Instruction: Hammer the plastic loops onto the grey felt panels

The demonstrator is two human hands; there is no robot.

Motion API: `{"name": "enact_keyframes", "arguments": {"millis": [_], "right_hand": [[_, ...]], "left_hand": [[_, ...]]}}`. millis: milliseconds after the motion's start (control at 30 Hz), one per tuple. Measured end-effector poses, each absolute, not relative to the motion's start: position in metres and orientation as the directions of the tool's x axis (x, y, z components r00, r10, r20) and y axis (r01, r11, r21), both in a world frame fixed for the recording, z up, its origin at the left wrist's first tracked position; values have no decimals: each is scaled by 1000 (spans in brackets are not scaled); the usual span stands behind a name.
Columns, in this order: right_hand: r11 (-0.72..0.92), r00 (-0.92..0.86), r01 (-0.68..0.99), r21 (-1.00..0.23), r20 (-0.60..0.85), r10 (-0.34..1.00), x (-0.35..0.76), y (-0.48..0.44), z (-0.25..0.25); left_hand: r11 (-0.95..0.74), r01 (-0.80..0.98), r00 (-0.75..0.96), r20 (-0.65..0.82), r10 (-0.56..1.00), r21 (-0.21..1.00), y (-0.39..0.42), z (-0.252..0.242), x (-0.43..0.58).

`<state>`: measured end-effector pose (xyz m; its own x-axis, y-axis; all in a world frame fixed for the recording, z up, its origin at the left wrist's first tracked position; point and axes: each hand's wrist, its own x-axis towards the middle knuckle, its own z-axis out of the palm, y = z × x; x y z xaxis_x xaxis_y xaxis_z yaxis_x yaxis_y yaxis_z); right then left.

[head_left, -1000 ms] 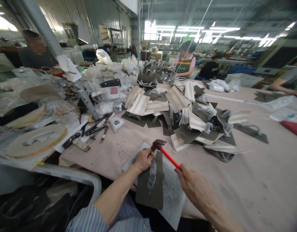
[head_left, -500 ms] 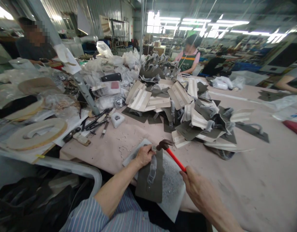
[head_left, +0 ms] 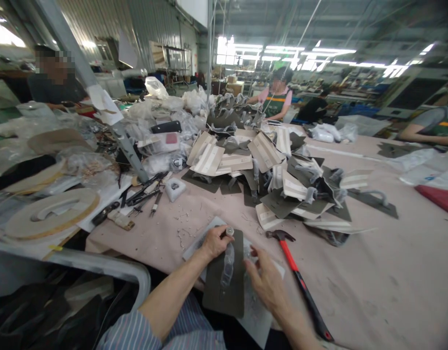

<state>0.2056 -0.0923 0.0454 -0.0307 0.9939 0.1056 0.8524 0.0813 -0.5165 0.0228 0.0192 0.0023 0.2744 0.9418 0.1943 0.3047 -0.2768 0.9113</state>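
Note:
A dark grey leather panel (head_left: pixel 224 287) with a plastic-wrapped strap on it lies on a white cutting board (head_left: pixel 262 316) at the table's near edge. My left hand (head_left: pixel 213 242) is closed in a pinch on a small round metal punch (head_left: pixel 230 231) standing at the panel's top edge. To the right of the panel, my right hand (head_left: pixel 265 279) rests on the board with fingers spread, holding nothing. A hammer (head_left: pixel 298 282) with a red and black handle lies flat on the table just right of that hand, head pointing away.
A big heap of grey and cream leather pieces (head_left: pixel 282 170) fills the table's middle. Scissors and pliers (head_left: pixel 147 194) lie at left, beside wooden ring forms (head_left: pixel 52 211) and plastic bags. Other people work at the far left, far middle and far right.
My right hand held the hammer raised over the punch; the hammer now lies on the table and the hand has moved left onto the board.

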Motion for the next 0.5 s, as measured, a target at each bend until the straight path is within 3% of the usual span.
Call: {"name": "enact_keyframes", "arguments": {"millis": [100, 200, 333, 500], "right_hand": [[125, -138, 853, -507, 13, 990, 148, -92, 36], [58, -88, 906, -419, -51, 995, 127, -92, 23], [0, -59, 880, -475, -110, 992, 133, -88, 19], [-14, -48, 832, -554, -97, 994, 136, -91, 22]], "left_hand": [[-233, 309, 226, 167, 960, 922, 19, 3, 26], [-182, 334, 165, 133, 977, 925, 15, 2, 29], [-299, 448, 205, 229, 952, 843, 12, 4, 34], [-174, 415, -78, 225, 971, 893, 33, 39, 41]]}}
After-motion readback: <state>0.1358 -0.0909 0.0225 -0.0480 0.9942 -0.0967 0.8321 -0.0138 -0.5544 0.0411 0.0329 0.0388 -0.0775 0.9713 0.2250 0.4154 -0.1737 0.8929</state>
